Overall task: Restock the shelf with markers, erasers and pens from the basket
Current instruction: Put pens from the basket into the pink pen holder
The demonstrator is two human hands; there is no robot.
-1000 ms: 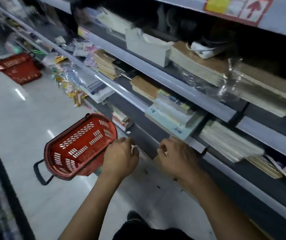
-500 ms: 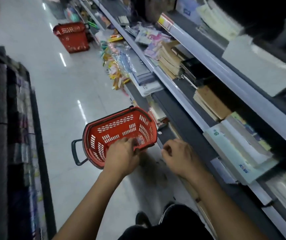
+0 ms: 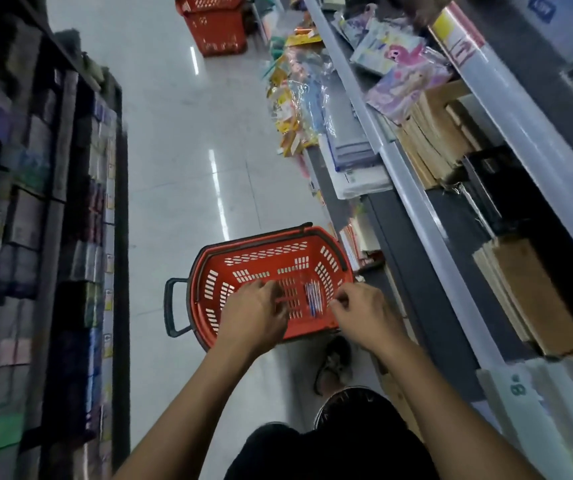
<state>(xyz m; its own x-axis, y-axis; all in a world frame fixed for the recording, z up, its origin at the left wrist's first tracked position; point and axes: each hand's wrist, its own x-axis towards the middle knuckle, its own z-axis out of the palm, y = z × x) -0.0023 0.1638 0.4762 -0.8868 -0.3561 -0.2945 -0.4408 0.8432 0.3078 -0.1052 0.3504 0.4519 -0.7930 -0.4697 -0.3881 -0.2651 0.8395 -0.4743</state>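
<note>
Both hands now reach into basket, pens between fingers

Near basket: red, slotted white-looking perforations, black handle. Pens inside: blue. Far basket: red too. Floor: glossy pale grey.

A red plastic shopping basket sits on the pale tiled floor directly in front of you, between dark shelving on your left and a grey metal shelf unit on your right. A small bundle of blue pens lies inside the basket, toward its right side. Your left hand is over the basket's near left part; your right hand is at its near right rim. A second red plastic basket stands farther down the aisle. Stacked brown paper notebooks lie on the right-hand shelf.
</note>
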